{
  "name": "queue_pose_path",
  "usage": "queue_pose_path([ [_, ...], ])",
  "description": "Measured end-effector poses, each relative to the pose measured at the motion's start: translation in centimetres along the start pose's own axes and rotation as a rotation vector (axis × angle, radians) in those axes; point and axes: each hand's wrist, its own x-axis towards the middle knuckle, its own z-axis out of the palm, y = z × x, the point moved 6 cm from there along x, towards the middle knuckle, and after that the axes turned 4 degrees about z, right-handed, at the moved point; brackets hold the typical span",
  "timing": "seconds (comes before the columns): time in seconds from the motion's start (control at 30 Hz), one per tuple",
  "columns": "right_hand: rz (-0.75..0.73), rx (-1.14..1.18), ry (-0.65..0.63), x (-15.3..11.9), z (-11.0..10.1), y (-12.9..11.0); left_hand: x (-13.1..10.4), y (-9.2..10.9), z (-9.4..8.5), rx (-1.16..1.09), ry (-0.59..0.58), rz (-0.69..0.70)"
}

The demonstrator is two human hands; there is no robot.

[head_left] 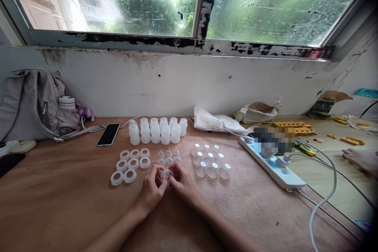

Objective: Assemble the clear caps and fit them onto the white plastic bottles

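Note:
My left hand [152, 183] and my right hand [180, 181] meet near the table's middle, fingertips pinching a translucent bottle collar ring [167, 174] from both sides. Something clear shows inside it, perhaps a teat, but fingers partly cover it. Just beyond my fingers sit several clear silicone teats [168, 153], tips up. Left of my hands, several matching collar rings [121, 165] lie flat in rows. On the right are several round clear caps [212, 171] with small white discs on top. White translucent baby bottles [155, 134] stand in a group behind the teats.
A phone [108, 134] and a grey backpack [35, 102] are at the left. A white power strip [271, 165] with cables [332, 189] runs along the right. Behind lies a white plastic bag [217, 121]. Another person's hand [358, 159] rests at the far right, near yellow parts [352, 141].

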Motion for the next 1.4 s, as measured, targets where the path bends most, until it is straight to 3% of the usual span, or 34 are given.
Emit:
queue_pose_path([
  [0.37, -0.077, -0.134, 0.016, -0.2, 0.2, -0.5, -0.2, -0.2, 0.2, -0.001, 0.006, -0.019],
  [0.5, -0.089, -0.149, 0.079, -0.3, -0.3, -0.8, -0.2, -0.4, 0.2, -0.049, 0.002, -0.033],
  [0.8, 0.230, 0.511, -0.117, 0.4, 0.2, 0.5, 0.3, -1.8, -0.3, -0.208, 0.040, -0.068],
  [0.93, 0.210, 0.493, -0.135, 0.6, 0.5, 0.5, 0.4, -1.0, -0.1, -0.307, -0.044, -0.033],
  [1.13, 0.129, 0.413, -0.008, 0.7, -0.4, 0.4, 0.4, 0.0, -0.4, -0.474, -0.055, -0.041],
  [1.4, 0.092, 0.325, -0.026, 0.7, -0.4, 0.8, 0.7, -1.3, -0.2, -0.313, -0.038, -0.075],
])
